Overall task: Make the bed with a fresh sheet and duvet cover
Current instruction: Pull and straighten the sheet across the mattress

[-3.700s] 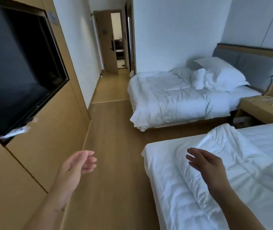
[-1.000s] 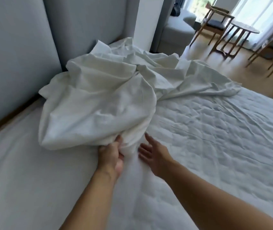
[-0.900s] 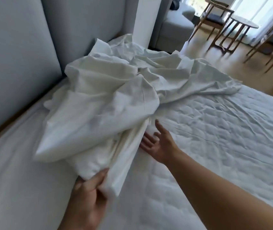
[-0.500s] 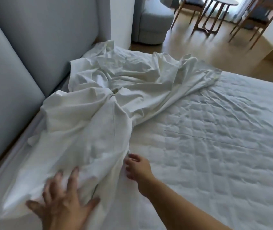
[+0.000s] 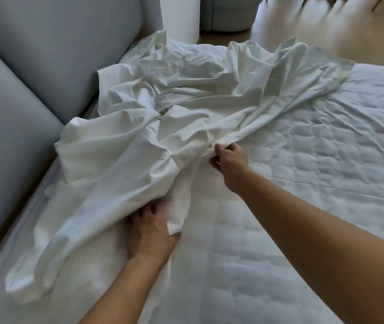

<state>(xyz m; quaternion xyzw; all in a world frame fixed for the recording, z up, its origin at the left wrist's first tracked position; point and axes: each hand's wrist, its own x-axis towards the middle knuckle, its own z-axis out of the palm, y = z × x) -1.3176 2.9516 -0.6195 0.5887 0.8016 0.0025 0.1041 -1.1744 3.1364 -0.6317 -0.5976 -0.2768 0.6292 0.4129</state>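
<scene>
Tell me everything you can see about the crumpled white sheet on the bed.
The white sheet is a plain, thin, cotton-looking cloth, heavily creased and bunched in a loose heap. It lies across the head end of the quilted mattress, one side against the grey padded headboard. The right hand pinches a gathered fold at its middle; the left hand grips its near edge.

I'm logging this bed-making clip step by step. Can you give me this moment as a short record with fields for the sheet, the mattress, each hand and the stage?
sheet: white sheet, crumpled in a heap at the head end
mattress: quilted mattress, uncovered right of the heap
left hand: left hand grips the sheet's near edge
right hand: right hand pinches a fold further up
beside heap: grey padded headboard
stage: sheet not yet spread
</scene>
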